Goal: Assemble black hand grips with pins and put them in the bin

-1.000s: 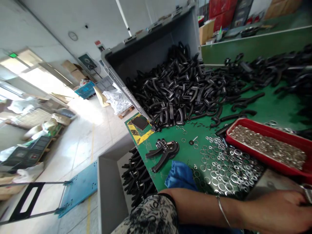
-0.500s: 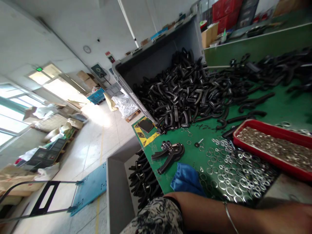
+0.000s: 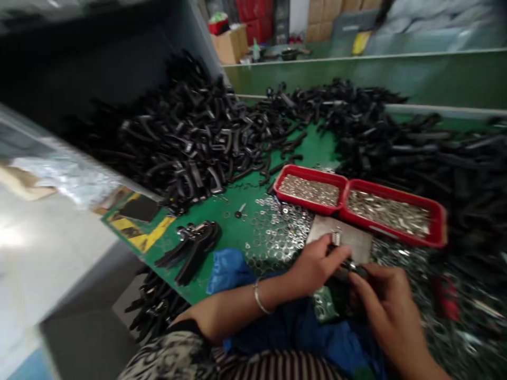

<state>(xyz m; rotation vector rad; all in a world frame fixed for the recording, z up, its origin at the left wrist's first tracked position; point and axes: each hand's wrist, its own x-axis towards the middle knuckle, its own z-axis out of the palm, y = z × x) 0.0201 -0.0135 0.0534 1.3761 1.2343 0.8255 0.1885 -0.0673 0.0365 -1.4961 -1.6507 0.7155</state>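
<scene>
Both hands meet over a grey metal plate (image 3: 320, 232) in front of the red trays. My left hand (image 3: 315, 269) is closed on a hand grip exerciser (image 3: 349, 264), its coil spring standing up beyond the fingertips. My right hand (image 3: 390, 301) pinches the dark end of the same piece from the right. Much of the exerciser is covered by the fingers. Left of my left forearm, an assembled hand grip exerciser (image 3: 192, 248) with two black handles lies on the green table (image 3: 233, 237).
Two red trays (image 3: 396, 237) hold small metal parts. Metal rings (image 3: 273, 232) and a blue cloth (image 3: 227, 269) lie nearer me. Black handles (image 3: 209, 142) spill from a tipped grey bin (image 3: 216, 47); more are heaped right. Finished pieces fill a lower bin (image 3: 89, 327) beside the table.
The view has swung right and down, from the room on the left to the workplace. Both hands and the piece they hold have come into sight.
</scene>
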